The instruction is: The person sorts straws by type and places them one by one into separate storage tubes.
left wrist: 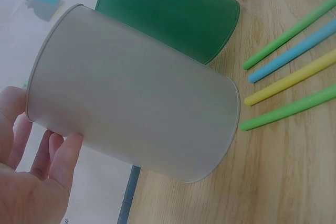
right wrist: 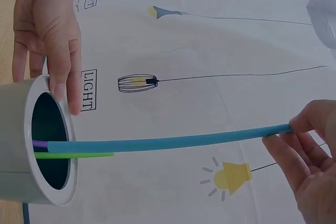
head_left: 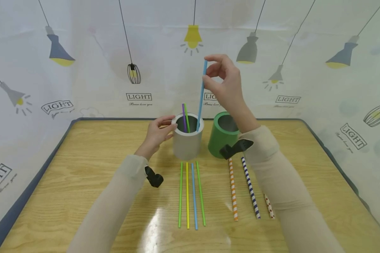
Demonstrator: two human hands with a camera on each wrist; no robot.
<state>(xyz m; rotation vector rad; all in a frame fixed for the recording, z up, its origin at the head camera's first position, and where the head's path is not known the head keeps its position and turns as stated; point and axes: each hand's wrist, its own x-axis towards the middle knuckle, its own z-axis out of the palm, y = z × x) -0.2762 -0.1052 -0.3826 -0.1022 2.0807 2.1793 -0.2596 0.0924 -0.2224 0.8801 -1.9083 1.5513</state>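
My right hand pinches a blue straw near its top, between thumb and fingers. The straw stands nearly upright, its lower end at the mouth of a light grey round holder. A purple straw and a green straw lean inside that holder. My left hand holds the grey holder at its upper left side, thumb at the rim and fingers along the outer wall. In the right wrist view the blue straw overlaps the purple one at the opening.
Just right of the grey holder stands a green holder, partly behind my right forearm. Several plain straws lie in a row on the wooden table. Striped orange and blue paper straws and a dotted one lie farther right.
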